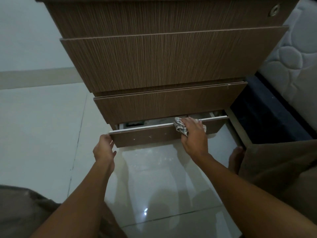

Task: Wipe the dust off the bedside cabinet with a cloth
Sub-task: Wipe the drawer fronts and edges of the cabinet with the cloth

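Two hands work at the lower middle of the frame: the left hand (103, 148) curls round the end of the bedside cabinet's (163, 62) pulled-out bottom drawer (154, 136), the right hand (193, 134) clutches the cloth (180, 127) on its top edge, so wiping looks underway, not finished.

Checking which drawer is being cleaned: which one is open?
The bottom drawer: a gap behind its front shows the inside, and the right hand holds the cloth on its top edge.

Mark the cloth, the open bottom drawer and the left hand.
cloth (180, 128): head view, checked folds.
bottom drawer (149, 136): head view, bare front panel.
left hand (103, 148): head view, back of hand.
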Available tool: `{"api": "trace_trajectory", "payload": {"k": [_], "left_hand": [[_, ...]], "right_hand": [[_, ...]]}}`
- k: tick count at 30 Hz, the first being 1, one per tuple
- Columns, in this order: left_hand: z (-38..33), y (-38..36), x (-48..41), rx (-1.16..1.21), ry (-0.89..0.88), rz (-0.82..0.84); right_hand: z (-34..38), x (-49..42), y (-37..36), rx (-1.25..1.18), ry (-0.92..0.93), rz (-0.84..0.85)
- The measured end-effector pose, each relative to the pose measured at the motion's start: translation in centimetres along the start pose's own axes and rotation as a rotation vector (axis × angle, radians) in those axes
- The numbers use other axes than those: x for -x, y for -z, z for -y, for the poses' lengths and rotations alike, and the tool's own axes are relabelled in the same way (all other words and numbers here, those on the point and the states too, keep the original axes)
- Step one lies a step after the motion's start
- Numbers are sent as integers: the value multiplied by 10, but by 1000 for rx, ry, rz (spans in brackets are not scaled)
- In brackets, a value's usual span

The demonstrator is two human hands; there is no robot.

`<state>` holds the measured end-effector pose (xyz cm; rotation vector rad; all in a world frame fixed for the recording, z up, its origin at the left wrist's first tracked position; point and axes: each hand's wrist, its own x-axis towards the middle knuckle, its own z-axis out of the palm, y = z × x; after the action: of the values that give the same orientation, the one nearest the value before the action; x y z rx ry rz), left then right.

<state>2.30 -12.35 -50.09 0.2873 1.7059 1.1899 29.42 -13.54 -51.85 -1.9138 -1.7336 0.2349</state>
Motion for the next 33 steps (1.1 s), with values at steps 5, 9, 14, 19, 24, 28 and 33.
{"api": "trace_trajectory", "payload": {"k": [5,9,14,19,24,28,33], "left_hand": [[-3,9,4,-19,21,109],[-3,16,4,-13,51,157],[-3,21,-4,17,74,214],[-3,28,-15,94,116,276],[-4,31,-17,172,160,283],[-2,34,-18,238,201,312],[-3,31,-14,222,188,301]], "right_hand": [[37,4,-19,-55,79,57],[72,10,-40,-110,189,99],[126,18,-60,-100,249,240],[173,14,-69,-98,341,411],[189,-3,-50,-352,286,639],[182,2,-48,-304,143,402],[162,16,-54,-124,214,375]]}}
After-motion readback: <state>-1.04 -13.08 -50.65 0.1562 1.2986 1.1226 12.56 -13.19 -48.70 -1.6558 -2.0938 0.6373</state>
